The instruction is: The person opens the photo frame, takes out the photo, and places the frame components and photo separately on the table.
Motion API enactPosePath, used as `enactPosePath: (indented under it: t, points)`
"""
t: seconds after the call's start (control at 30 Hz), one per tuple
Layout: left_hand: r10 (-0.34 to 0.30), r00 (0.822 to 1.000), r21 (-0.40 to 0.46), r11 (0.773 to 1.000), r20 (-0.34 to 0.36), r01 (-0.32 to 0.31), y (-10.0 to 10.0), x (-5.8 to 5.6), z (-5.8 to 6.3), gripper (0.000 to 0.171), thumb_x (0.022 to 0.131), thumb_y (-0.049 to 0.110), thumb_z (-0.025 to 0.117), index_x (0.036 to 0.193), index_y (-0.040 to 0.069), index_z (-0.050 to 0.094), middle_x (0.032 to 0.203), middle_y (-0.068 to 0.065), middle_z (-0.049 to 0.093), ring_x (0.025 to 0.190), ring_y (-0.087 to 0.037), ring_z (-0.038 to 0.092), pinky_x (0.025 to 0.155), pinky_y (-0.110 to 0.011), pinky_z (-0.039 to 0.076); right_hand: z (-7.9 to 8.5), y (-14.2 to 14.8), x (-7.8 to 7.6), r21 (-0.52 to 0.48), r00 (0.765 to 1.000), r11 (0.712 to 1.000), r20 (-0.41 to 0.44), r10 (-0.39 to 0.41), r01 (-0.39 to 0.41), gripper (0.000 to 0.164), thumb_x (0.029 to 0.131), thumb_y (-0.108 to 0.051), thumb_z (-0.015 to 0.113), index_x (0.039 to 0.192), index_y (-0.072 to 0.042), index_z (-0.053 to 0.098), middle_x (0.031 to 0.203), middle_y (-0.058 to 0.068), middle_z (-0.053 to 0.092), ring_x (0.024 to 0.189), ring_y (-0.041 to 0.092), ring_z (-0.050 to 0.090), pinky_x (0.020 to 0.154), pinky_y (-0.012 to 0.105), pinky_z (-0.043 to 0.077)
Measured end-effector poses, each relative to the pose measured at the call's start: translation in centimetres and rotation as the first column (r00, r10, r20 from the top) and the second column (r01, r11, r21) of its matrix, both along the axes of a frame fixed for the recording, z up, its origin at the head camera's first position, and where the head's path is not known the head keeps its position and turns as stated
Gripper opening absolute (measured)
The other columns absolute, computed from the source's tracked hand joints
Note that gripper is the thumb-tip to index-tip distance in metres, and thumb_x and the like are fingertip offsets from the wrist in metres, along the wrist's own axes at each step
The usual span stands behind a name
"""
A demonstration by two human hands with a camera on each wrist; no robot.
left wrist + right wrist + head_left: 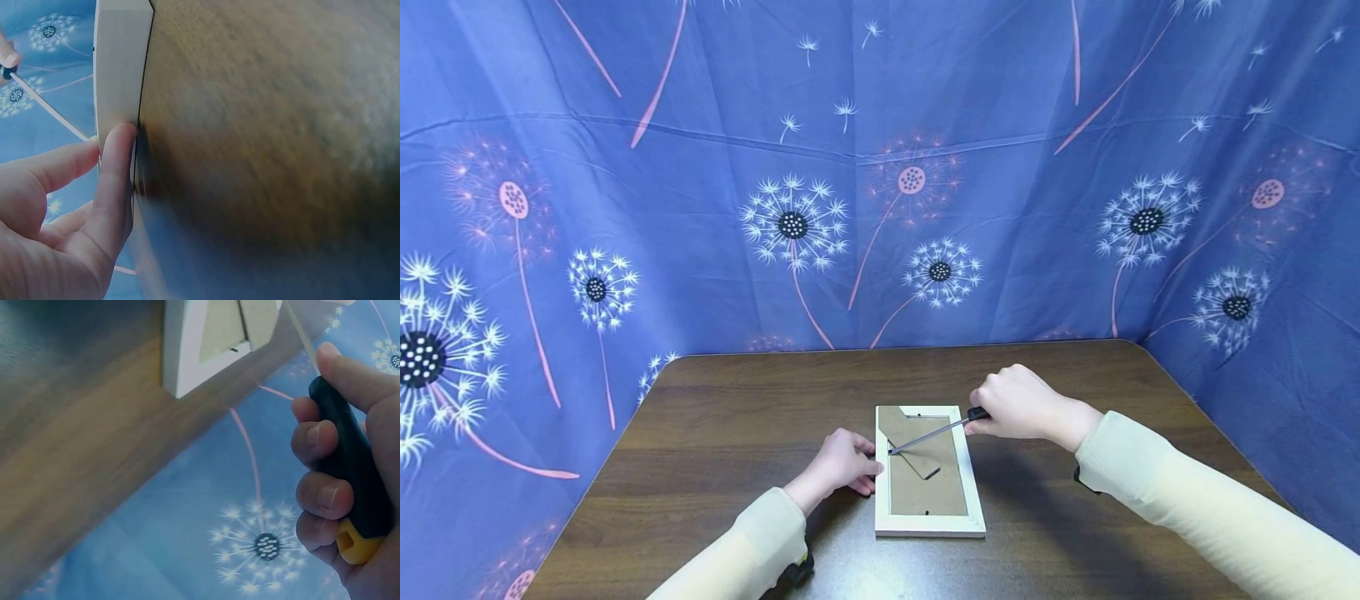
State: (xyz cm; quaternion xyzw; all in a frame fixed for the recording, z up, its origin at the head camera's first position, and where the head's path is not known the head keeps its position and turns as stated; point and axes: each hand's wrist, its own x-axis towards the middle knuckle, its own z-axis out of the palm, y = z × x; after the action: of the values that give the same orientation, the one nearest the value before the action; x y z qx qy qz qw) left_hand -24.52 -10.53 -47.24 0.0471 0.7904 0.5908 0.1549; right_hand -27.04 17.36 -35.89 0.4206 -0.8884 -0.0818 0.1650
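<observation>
A white picture frame (976, 492) lies face down on the table, its brown backing board (936, 497) showing. My left hand (844, 461) holds the frame's left edge; in the left wrist view one fingertip (120, 134) lies against the side and another touches the upper edge. My right hand (1018, 404) grips a screwdriver by its dark handle (350, 462), which has a yellow end. Its thin metal shaft (932, 434) slants down leftward across the backing, and the tip meets the backing's left inner edge, where a small dark tab seems to be.
The brown wooden table (737, 417) extends around the frame. Small dark tabs (927, 512) show at the frame's inner near and far edges. A blue curtain (700, 250) with dandelion prints hangs behind and at both sides of the table.
</observation>
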Motion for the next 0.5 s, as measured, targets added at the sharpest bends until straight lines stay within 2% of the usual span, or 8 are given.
enactPosePath:
  t: [0.2,0.37,0.5]
  points:
    - [0.004,1.000,-0.002,1.000,0.004,-0.004,0.0,0.0,0.2,0.033,0.078,-0.007,0.069,0.107,-0.016,0.058,0.066,-0.014,0.066,0.048,-0.018,0.063,0.048,-0.034,0.058,1.6,-1.5,-0.3,0.086,0.999,0.996,-0.020,0.025,-0.023,0.048,0.074,-0.055,0.071,0.050,-0.024,0.042,0.045,-0.013,0.034,0.042,0.004,0.025,0.039,0.024,0.017]
    - [0.011,1.000,-0.005,1.000,0.002,-0.011,0.1,0.1,0.3,0.034,0.077,-0.007,0.069,0.108,-0.017,0.058,0.066,-0.015,0.066,0.048,-0.018,0.063,0.048,-0.033,0.057,2.8,-2.7,-0.3,0.155,0.998,0.987,-0.050,0.047,-0.039,0.054,0.072,-0.056,0.071,0.049,-0.024,0.035,0.047,-0.012,0.029,0.045,0.006,0.022,0.040,0.024,0.015]
    - [0.012,1.000,-0.012,1.000,0.007,-0.012,0.1,0.0,0.1,0.035,0.078,-0.007,0.069,0.108,-0.017,0.057,0.065,-0.013,0.066,0.047,-0.016,0.063,0.048,-0.033,0.057,3.7,-3.9,-0.1,0.211,0.995,0.977,-0.076,0.060,-0.043,0.054,0.069,-0.059,0.072,0.048,-0.023,0.037,0.047,-0.010,0.031,0.046,0.008,0.022,0.039,0.026,0.018]
